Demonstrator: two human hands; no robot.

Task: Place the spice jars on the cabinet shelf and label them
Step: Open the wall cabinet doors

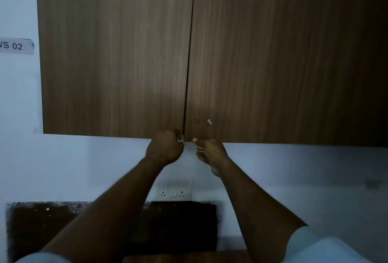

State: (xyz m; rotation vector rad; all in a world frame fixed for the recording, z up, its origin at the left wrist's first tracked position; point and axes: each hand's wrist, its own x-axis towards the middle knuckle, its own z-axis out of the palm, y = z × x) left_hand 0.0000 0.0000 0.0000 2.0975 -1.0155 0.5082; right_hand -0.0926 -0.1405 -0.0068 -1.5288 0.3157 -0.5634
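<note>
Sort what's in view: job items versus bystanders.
Job: left cabinet door, right cabinet door, both closed; left hand and right hand gripping their lower edges.
Bystanders: WS 02 sign, wall socket plate, dark countertop.

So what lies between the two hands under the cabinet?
In the head view, the dark seam where the left door and right door meet ends between the left hand and right hand; below it, only bare white wall.
</note>
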